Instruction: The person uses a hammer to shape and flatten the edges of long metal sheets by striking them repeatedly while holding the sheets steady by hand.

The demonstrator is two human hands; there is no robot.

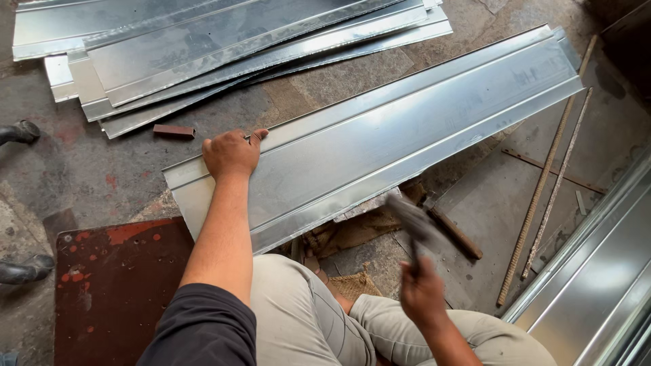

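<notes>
A long folded sheet-metal panel [407, 129] lies diagonally across the floor in front of me. My left hand [230, 153] presses flat on its near left end, fingers curled over the far edge. My right hand [422, 291] grips the handle of a hammer [415, 222], which is motion-blurred and raised just below the panel's near edge. My knees in beige trousers sit under the panel's near side.
A stack of similar metal panels [224, 47] lies at the back left. Two thin rods [549, 169] lie to the right, beside more sheet metal [597, 285]. A rusty red plate [115, 285] is at my left. A small brick-red block [174, 131] and dark shoes [20, 132] are nearby.
</notes>
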